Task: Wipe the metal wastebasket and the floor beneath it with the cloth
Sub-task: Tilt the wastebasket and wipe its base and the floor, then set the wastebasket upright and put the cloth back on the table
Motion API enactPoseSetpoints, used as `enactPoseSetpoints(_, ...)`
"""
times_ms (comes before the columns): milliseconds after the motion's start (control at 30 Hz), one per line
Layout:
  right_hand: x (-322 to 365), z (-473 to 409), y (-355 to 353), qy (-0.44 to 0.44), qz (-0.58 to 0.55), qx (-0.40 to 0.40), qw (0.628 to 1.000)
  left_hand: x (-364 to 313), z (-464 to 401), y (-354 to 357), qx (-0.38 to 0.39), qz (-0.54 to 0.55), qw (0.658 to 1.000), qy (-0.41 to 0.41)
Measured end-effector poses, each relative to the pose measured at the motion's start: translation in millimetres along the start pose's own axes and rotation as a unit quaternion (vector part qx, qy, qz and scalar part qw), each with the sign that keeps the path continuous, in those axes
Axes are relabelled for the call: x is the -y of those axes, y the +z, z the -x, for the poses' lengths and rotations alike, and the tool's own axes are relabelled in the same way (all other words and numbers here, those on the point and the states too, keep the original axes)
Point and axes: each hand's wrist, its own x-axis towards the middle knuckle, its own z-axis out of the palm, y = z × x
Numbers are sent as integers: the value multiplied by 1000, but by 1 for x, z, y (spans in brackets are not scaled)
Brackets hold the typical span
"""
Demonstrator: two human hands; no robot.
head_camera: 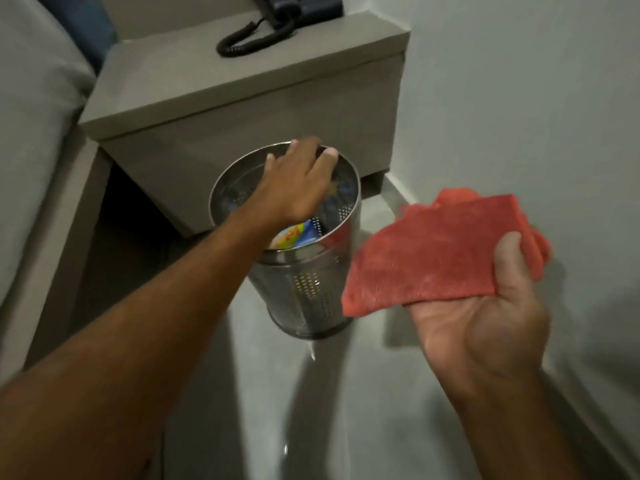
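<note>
A perforated metal wastebasket (311, 292) stands on the grey floor (363, 393), half under a bedside cabinet. Coloured wrappers (294, 235) lie inside it. My left hand (298, 181) reaches over its mouth, fingers spread and resting on the far rim; whether they grip the rim is unclear through motion blur. My right hand (485, 323) is palm up to the right of the basket, thumb pressing a folded red cloth (436, 254) that hangs over the fingers. The cloth's lower left corner overlaps the basket's right side in view.
A grey bedside cabinet (242, 98) overhangs the basket, with a black corded phone (287, 15) on top. A bed edge (31, 133) runs along the left. A white wall (519, 98) closes off the right, meeting the floor at a skirting line.
</note>
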Motion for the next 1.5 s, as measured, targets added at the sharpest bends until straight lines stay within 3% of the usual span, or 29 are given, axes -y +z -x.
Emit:
enactPoseSetpoints(200,61,8,48,86,-18,-60,994,-56,78,-33,-48,154,981,-112)
enactPoseSetpoints(267,76,10,75,115,-10,-103,988,-74,100,-56,-37,237,951,-197)
enactPoseSetpoints(333,77,23,89,136,-59,-98,984,-88,127,-63,17,362,894,-262)
enactPoseSetpoints(367,108,23,149,180,-41,-97,978,-109,117,-123,53,436,841,-316)
enactPoseSetpoints(433,109,40,174,205,-80,-108,969,-127,133,-150,114,526,754,-377)
enactPoseSetpoints(533,105,47,213,267,-46,-92,958,-134,133,-198,93,578,699,-409)
enactPoseSetpoints(633,115,51,268,288,78,-67,952,-136,121,-266,26,586,701,-406)
enactPoseSetpoints(700,122,38,304,277,198,-76,937,-130,109,-307,17,547,729,-412)
enactPoseSetpoints(967,124,-25,369,286,384,-53,876,-106,44,-405,-17,486,775,-404)
enactPoseSetpoints(1267,49,-139,379,274,553,27,786,-23,-39,-381,-155,412,752,-491)
enactPoseSetpoints(1500,-29,-235,368,253,610,4,751,59,-105,-338,-153,338,762,-531)
